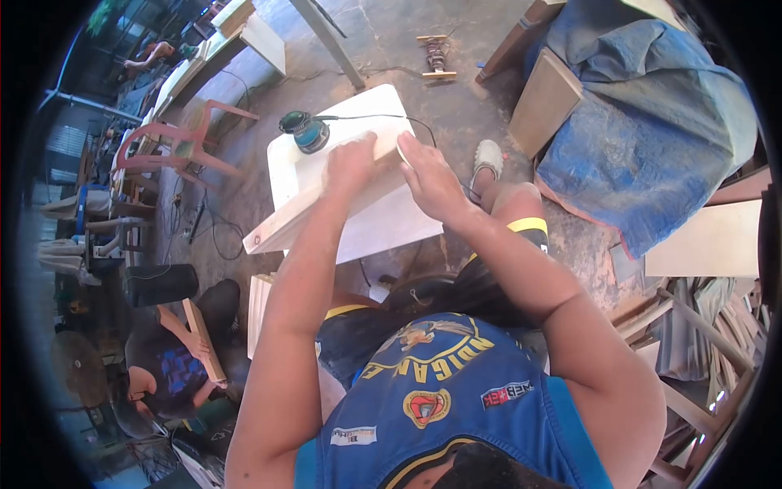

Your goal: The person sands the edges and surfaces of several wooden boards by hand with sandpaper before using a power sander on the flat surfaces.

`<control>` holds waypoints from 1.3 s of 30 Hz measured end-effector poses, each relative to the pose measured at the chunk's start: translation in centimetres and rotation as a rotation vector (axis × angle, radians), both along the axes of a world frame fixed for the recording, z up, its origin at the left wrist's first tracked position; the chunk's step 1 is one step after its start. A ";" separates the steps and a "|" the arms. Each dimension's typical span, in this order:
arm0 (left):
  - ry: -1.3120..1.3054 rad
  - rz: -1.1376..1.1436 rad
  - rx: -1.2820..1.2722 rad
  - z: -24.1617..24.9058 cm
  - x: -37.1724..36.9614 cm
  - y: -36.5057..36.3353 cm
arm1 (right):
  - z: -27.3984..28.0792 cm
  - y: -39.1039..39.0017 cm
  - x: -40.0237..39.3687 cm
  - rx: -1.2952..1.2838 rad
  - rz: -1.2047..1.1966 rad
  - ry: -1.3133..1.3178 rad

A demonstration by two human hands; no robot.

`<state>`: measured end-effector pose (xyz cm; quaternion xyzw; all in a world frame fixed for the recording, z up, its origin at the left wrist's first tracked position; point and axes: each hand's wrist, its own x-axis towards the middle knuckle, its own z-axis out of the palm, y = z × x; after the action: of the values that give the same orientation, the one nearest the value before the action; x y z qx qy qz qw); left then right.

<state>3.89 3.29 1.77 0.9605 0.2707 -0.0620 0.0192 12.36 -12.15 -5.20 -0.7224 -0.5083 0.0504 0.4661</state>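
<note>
A pale wooden board (293,213) lies slanted across a white work surface (379,102), its near end sticking out to the lower left. My left hand (350,165) is closed over the board's upper side, fingers curled and partly hidden. At the board's far end, my right hand (436,183) rests with fingers stretched out against it. A thin pale edge shows by those fingertips; what it is I cannot make out. Just beyond my left hand, a teal and black power sander (305,132) stands on the white surface, its cord running right.
A pink plastic chair (191,143) stands left. At lower left, a co-worker (167,359) sits holding a wooden piece (204,342). A blue tarp (643,130) covers a pile at right, near a leaning panel (544,102). Wood scraps (717,326) fill the lower right. Cords cross the floor.
</note>
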 end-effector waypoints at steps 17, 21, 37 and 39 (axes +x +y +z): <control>0.046 0.021 -0.014 0.0 0.8 1.0 | 1.3 2.7 1.1 0.016 -0.015 0.113; 0.069 0.030 -0.025 0.7 0.8 0.6 | -0.8 -3.3 0.9 -0.037 0.077 0.100; -0.017 -0.025 0.003 -0.5 0.5 1.4 | 1.6 1.7 1.8 -0.122 0.020 -0.034; -0.031 -0.034 0.026 -1.0 0.2 1.1 | 0.7 1.1 1.7 -0.098 0.029 -0.088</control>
<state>4.05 4.36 0.73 0.9660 0.2545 -0.0439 0.0100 14.01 -11.07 -4.54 -0.7384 -0.5357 0.0503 0.4066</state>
